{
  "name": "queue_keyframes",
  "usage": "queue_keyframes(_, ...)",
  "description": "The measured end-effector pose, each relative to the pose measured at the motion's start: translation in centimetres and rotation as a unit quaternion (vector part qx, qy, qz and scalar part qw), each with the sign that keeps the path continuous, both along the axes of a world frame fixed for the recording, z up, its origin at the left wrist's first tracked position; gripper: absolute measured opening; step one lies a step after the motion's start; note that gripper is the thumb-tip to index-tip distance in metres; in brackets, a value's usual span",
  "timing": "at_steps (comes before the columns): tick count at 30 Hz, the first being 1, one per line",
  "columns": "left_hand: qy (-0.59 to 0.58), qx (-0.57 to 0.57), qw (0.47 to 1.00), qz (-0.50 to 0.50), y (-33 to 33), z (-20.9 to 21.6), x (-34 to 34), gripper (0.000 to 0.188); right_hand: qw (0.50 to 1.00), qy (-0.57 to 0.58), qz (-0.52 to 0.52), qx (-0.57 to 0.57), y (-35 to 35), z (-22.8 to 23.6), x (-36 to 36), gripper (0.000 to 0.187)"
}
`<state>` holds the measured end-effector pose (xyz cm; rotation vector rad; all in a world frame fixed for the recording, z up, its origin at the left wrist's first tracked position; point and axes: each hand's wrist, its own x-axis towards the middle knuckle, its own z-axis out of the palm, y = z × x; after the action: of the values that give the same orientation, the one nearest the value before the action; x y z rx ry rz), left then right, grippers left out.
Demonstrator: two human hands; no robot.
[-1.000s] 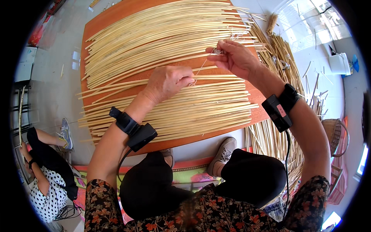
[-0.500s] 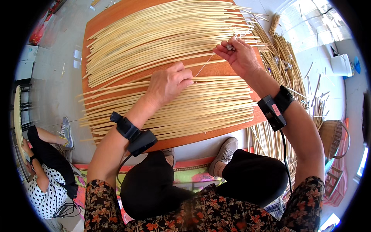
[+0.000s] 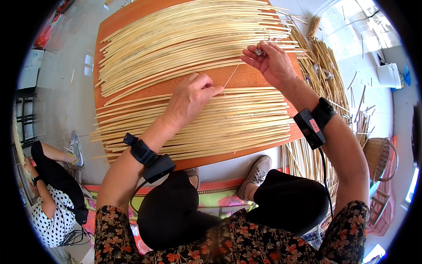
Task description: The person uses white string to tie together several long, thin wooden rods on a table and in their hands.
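Note:
Pale, peeled stalks lie side by side in two bundles on the wooden tabletop, a far row (image 3: 189,37) and a near row (image 3: 237,119). At the far edge of the near row, my left hand (image 3: 189,99) is closed, thumb and forefinger pinching a thin thread (image 3: 231,75). That thread runs taut up to my right hand (image 3: 277,66), raised over the right part of the far row. Its fingers are curled round a small greyish wad of thread (image 3: 259,52). Loose white loops of thread (image 3: 274,35) lie by the stalk ends beyond it.
The orange-brown table (image 3: 171,86) shows between the rows. More stalks (image 3: 327,75) are piled on the floor to the right, near a white bucket (image 3: 388,75) and a wicker basket (image 3: 377,158). At the left sits another person (image 3: 55,211) in a spotted top.
Loose stalks that lay across the gap between the rows are gone from there, leaving more bare table showing. My left hand has shifted only slightly; my right hand stays nearly in place.

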<state>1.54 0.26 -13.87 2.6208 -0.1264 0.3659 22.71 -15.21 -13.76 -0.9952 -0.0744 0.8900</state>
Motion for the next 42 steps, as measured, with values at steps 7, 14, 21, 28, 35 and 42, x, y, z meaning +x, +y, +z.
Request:
queue_keyframes(7,-0.006,-0.067,0.997,-0.037,0.6,-0.6,-0.4,0.028,0.999,-0.033,-0.002,-0.014,0.9,0.4,0.1,0.019)
queue_keyframes(14,0.015,-0.064,0.995,-0.070,0.7,-0.2,-1.1,0.027,0.988,-0.091,-0.078,-0.094,-0.5,1.5,-0.5,0.016)
queue_keyframes(21,-0.006,-0.039,0.996,-0.085,0.3,-0.4,-0.9,0.029,0.991,-0.119,-0.028,-0.062,-1.7,1.6,0.3,0.017)
queue_keyframes(28,-0.025,-0.020,0.997,-0.072,0.0,-0.2,-1.1,0.029,0.845,-0.378,0.155,-0.346,-3.6,11.6,0.1,0.024)
queue_keyframes(35,-0.046,-0.001,0.997,-0.069,0.3,-0.4,-1.6,0.031,0.637,-0.657,0.365,-0.171,-12.5,22.1,-15.6,0.022)
queue_keyframes(42,-0.036,-0.005,0.997,-0.063,-0.3,0.5,-1.8,0.029,0.483,-0.773,0.344,-0.226,-13.6,24.8,-21.5,0.007)
